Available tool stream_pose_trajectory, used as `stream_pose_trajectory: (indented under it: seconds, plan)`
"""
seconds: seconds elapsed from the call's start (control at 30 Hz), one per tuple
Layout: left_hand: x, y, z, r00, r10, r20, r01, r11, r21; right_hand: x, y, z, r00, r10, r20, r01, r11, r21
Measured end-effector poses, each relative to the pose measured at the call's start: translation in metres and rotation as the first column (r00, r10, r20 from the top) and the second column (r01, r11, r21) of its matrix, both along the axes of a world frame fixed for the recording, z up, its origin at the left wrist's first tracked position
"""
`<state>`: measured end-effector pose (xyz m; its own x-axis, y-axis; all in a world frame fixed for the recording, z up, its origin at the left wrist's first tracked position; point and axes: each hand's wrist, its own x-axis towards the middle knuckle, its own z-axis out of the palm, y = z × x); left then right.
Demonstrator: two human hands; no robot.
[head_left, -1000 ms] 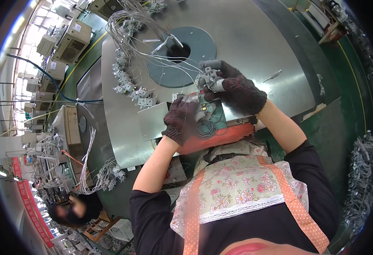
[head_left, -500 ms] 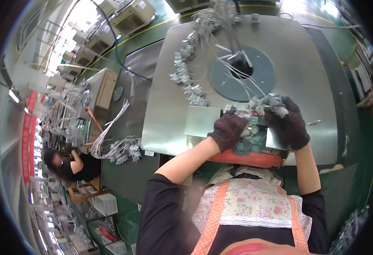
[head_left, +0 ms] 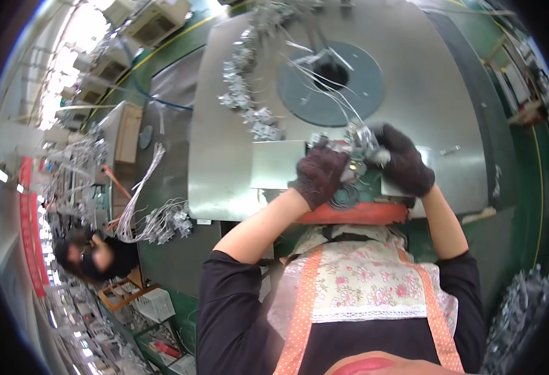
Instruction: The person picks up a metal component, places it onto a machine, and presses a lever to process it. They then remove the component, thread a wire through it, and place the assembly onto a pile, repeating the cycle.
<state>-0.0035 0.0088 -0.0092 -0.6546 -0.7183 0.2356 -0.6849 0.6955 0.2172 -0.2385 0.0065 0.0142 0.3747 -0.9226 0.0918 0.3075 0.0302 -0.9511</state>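
Observation:
Both my hands wear dark knitted gloves. My right hand (head_left: 405,164) is closed round a small grey metal part (head_left: 366,140) from its right side. Thin white wires (head_left: 330,89) run from about this part back over the table. Beside it on the left, my left hand (head_left: 322,172) has its fingers curled; what they hold, if anything, is hidden. Under and between the hands sits a green fixture (head_left: 367,194), partly covered, with a red front edge (head_left: 355,214). A coil of thin grey wire (head_left: 344,198) lies on it near my left wrist.
A steel table (head_left: 224,169) carries a grey round disc (head_left: 293,103) with a dark central hole. A row of small grey parts (head_left: 240,84) curves along the left, and a flat metal plate (head_left: 277,164) lies nearer. Wired parts (head_left: 168,222) lie on the left bench. A person (head_left: 102,256) sits beyond.
The view has shifted, so the table appears farther left and higher. My right hand has turned inward, bringing the grey part closer to my left hand. The left hand stays over the fixture.

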Motion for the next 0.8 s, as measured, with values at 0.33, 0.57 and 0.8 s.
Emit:
stream_pose_trajectory:
  seconds: [0.33, 0.57, 0.8]
  plan:
    - [0.0, -0.003, 0.026, 0.945, 0.207, -0.252, -0.072, 0.886, 0.458, -0.009, -0.008, 0.032, 0.995, -0.026, 0.098, -0.003, 0.957, 0.289]
    - [0.079, -0.078, 0.1, 0.964, 0.252, -0.081, -0.096, 0.616, 0.782, 0.005, -0.008, 0.027, 0.984, 0.031, -0.175, -0.023, 0.999, 0.045]
    - [0.143, -0.108, 0.041, 0.795, 0.365, 0.485, -0.464, 0.88, 0.099, 0.043, -0.003, 0.016, 0.258, -0.407, -0.876, -0.535, 0.695, -0.481]
